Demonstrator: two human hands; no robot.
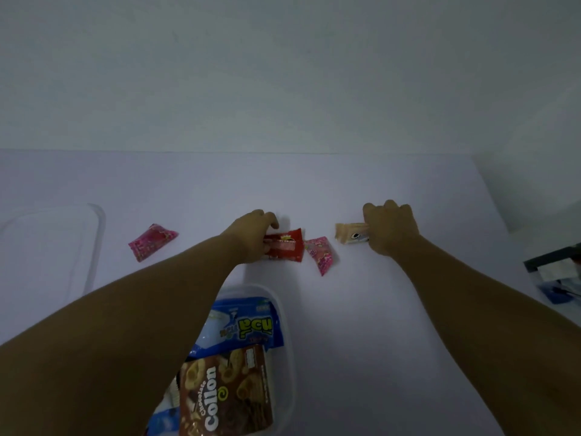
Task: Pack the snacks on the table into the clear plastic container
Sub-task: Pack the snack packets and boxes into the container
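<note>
Both bare arms reach forward over the white tabletop [345,325]. The left hand [251,231] is curled over the left end of a red snack packet [287,245], thumb beneath and fingers above, so its grip is closed on that packet, which lies flat on the tabletop. The right hand [391,229] has its fingers folded down on the right end of a beige wafer packet [350,236], its grip closed on it; the packet's free end points left.

Between the two held packets, just beside the red one, lies a small pink candy packet [320,253]. A second pink candy packet [152,242] lies well apart to the left, near a clear plastic lid [94,247] at the left edge.

The clear plastic container [287,357] sits near the person, partly under the left forearm. Inside it are a blue snack bag [248,325] and, nearer the camera, a brown Chocolate Collon box [226,391] overlapping it.

At the right edge, dark items lie blurred beyond the tabletop.
</note>
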